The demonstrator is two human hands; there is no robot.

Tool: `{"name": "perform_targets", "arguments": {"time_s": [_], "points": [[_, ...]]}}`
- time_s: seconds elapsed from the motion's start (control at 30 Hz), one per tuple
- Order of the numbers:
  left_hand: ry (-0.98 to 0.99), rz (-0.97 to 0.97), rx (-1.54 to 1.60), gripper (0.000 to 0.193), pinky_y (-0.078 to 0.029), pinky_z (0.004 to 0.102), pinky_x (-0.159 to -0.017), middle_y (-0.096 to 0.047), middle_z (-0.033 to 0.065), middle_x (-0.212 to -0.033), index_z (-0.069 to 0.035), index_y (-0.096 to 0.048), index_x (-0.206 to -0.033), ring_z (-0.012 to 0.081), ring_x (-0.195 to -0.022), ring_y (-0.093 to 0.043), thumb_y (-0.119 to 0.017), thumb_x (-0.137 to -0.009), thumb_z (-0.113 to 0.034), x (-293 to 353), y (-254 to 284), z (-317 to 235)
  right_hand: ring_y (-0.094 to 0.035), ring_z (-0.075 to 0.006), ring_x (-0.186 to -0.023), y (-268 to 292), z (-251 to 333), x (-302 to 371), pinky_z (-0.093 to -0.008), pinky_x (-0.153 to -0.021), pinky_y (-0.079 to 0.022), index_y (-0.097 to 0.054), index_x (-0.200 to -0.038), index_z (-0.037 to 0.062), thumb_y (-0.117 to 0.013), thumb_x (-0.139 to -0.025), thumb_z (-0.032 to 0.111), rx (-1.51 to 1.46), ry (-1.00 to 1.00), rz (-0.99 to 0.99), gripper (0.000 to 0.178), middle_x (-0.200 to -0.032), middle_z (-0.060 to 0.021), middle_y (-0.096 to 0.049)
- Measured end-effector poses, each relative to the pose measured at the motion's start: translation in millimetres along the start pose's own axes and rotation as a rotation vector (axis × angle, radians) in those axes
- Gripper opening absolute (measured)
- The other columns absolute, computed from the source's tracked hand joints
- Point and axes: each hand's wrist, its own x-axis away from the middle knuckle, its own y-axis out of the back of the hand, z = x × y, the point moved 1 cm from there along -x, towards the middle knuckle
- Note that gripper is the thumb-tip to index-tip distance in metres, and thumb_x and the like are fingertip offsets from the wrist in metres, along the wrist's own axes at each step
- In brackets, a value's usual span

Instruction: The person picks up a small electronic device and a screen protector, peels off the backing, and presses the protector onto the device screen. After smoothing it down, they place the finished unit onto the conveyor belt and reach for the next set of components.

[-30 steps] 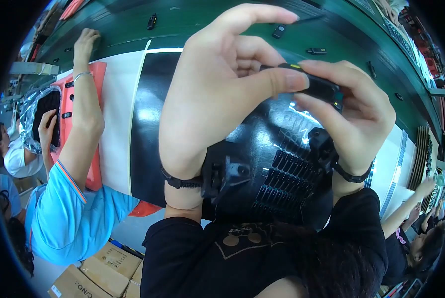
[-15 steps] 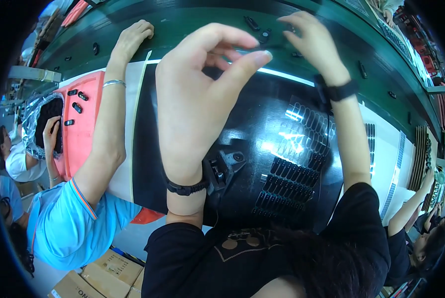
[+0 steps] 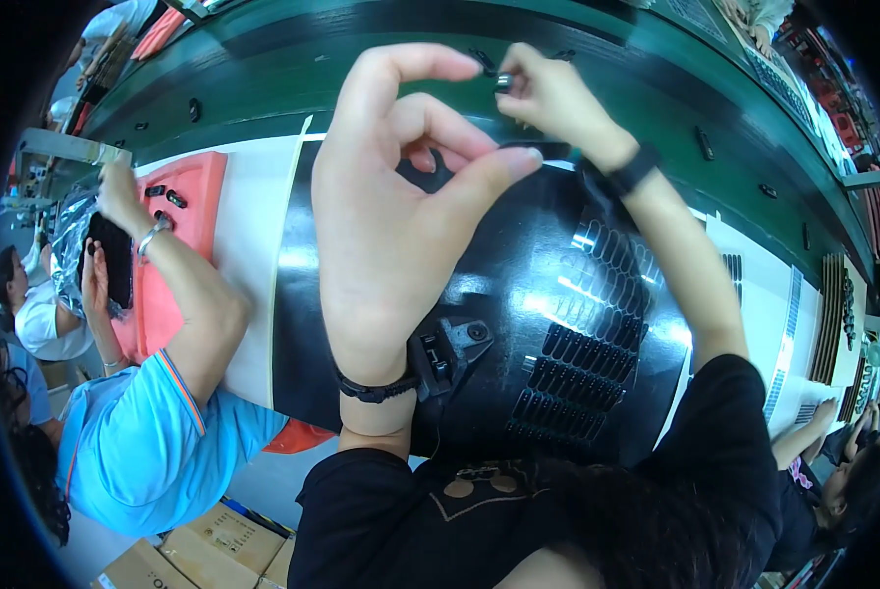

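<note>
My left hand (image 3: 391, 206) is raised over the black work mat (image 3: 361, 285). Its thumb and middle fingers pinch a thin dark piece (image 3: 543, 150), partly hidden and blurred, while the index finger arches above. Farther off, over the green conveyor belt (image 3: 361, 39), my right hand (image 3: 553, 98) grips a small black oblong device (image 3: 504, 82) between thumb and fingers. A dark fixture (image 3: 452, 355) with a cradle sits beside my left wrist. Right of it lies a sheet of oval films (image 3: 587, 344), clear in its far rows and black in its near ones.
Several more black devices (image 3: 705, 143) lie along the belt. On the left a co-worker in a blue shirt (image 3: 155, 442) reaches over a red foam tray (image 3: 204, 196) and a plastic-lined box. Cardboard boxes (image 3: 214, 545) stand below; another worker sits at the right.
My right hand has moved left and closed on a small black device from the belt. My left fingers have drawn together. The co-worker's arm has swung back from the belt to the box.
</note>
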Motion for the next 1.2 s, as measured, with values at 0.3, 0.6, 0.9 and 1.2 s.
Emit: {"name": "perform_targets", "arguments": {"time_s": [0.3, 0.6, 0.9, 1.2], "points": [[0.022, 0.105, 0.281, 0.015, -0.041, 0.0171, -0.064, -0.056, 0.0057, -0.076, 0.001, -0.054, -0.078, 0.0090, -0.069, -0.053, -0.061, -0.068, 0.009, 4.9, -3.3, -9.4, -0.060, -0.0111, -0.071, 50.3, 95.2, 90.5, -0.0193, -0.065, -0.048, -0.050, -0.092, -0.0006, -0.063, -0.068, -0.003, -0.795, 0.040, -0.163, 0.027, -0.084, -0.0082, -0.058], [0.053, 0.116, 0.297, 0.014, -0.044, 0.0191, -0.063, -0.057, 0.0066, -0.075, 0.001, -0.055, -0.076, 0.0112, -0.069, -0.055, -0.061, -0.067, 0.010, 6.3, -6.8, -15.0, -0.059, -0.0203, -0.074, 63.2, 110.5, 100.2, -0.0280, -0.065, -0.052, -0.052, -0.088, -0.0074, -0.062, -0.062, -0.009, -0.523, 0.124, -0.189, 0.028, -0.084, -0.0151, -0.056], [-0.018, 0.040, 0.198, 0.012, -0.039, 0.0165, -0.059, -0.057, 0.0061, -0.071, 0.002, -0.055, -0.074, 0.0086, -0.065, -0.053, -0.062, -0.067, 0.009, 10.2, -12.7, -17.2, -0.059, -0.0180, -0.071, 64.8, 114.9, 103.2, -0.0252, -0.064, -0.049, -0.053, -0.088, -0.0082, -0.064, -0.061, -0.010, -0.368, 0.082, -0.219, 0.029, -0.081, -0.0138, -0.057], [-0.134, -0.048, 0.113, 0.013, -0.036, 0.0156, -0.056, -0.056, 0.0034, -0.068, 0.001, -0.056, -0.074, 0.0063, -0.063, -0.050, -0.065, -0.066, 0.005, 14.2, -19.7, -18.8, -0.058, -0.0155, -0.073, 64.4, 116.0, 104.7, -0.0234, -0.064, -0.048, -0.055, -0.087, -0.0079, -0.065, -0.061, -0.010, -0.307, 0.115, -0.272, 0.028, -0.081, -0.0122, -0.058]]}}
